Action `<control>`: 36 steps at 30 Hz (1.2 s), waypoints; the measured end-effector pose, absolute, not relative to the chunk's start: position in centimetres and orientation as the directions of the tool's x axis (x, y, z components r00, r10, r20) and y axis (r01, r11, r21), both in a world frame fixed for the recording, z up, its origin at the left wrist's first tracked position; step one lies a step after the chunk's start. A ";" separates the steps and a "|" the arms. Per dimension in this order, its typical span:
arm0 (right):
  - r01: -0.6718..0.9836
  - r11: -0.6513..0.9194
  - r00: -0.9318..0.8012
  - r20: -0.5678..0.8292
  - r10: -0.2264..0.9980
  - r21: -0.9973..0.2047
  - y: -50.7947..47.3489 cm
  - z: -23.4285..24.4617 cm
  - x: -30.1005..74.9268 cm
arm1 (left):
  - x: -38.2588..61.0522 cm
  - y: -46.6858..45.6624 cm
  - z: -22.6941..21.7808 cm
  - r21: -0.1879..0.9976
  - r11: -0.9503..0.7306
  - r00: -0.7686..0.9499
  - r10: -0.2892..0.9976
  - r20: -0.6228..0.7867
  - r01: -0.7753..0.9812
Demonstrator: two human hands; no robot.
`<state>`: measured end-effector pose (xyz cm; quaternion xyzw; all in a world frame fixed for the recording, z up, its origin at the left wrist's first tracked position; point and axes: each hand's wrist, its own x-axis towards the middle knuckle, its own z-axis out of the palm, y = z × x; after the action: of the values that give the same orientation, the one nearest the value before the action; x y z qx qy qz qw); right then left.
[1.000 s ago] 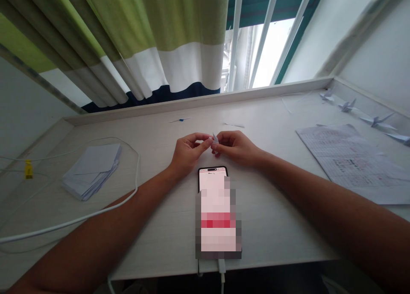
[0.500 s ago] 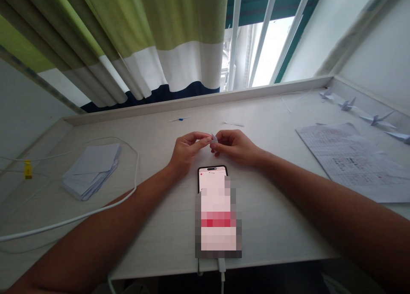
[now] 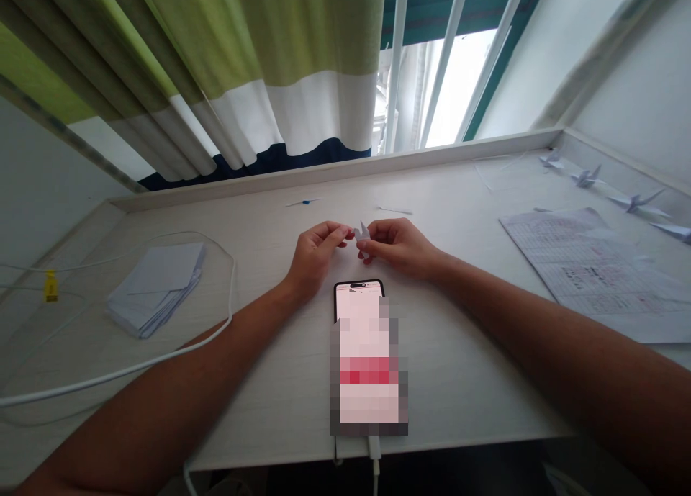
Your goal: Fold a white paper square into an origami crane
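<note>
Between my hands, above the desk, is a small folded paper crane (image 3: 362, 238) in pale paper, with two pointed tips sticking up. My right hand (image 3: 404, 248) pinches its lower part between thumb and fingers. The closed thumb and forefinger of my left hand (image 3: 316, 253) are at its left tip; how much paper they grip is partly hidden. Just below the hands lies a phone (image 3: 359, 305) with a lit, mostly blurred screen and a cable at its bottom end.
A stack of white paper squares (image 3: 162, 280) lies at left, beside a white cable (image 3: 233, 287) with a yellow tag (image 3: 50, 286). On the right are printed sheets (image 3: 572, 265) and several finished paper cranes (image 3: 586, 176) along the raised edge. Thin scraps (image 3: 396, 210) lie farther back.
The paper crane has turned in my right hand, and more of its two points shows. My left fingers have drawn back slightly to the left.
</note>
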<state>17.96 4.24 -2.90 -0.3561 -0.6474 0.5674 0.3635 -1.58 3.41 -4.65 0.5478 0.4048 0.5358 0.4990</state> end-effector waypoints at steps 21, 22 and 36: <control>0.032 0.099 -0.492 0.071 0.868 -0.995 4.2 -3.0 17.8 | -1.4 3.3 -4.4 0.979 -0.197 0.100 0.975 0.201 -0.043; 0.031 0.100 -0.493 0.072 0.867 -0.994 4.2 -3.0 17.8 | -1.4 3.3 -4.4 0.979 -0.200 0.096 0.975 0.203 -0.042; 0.049 0.119 -0.499 0.079 0.863 -0.992 4.2 -2.9 17.9 | -1.3 3.3 -4.9 0.974 -0.225 0.087 0.970 0.226 -0.013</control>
<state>17.93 4.22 -2.92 -0.3479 -0.6558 0.5651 0.3600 -1.32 3.31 -4.88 0.5742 0.4167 0.5319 0.4622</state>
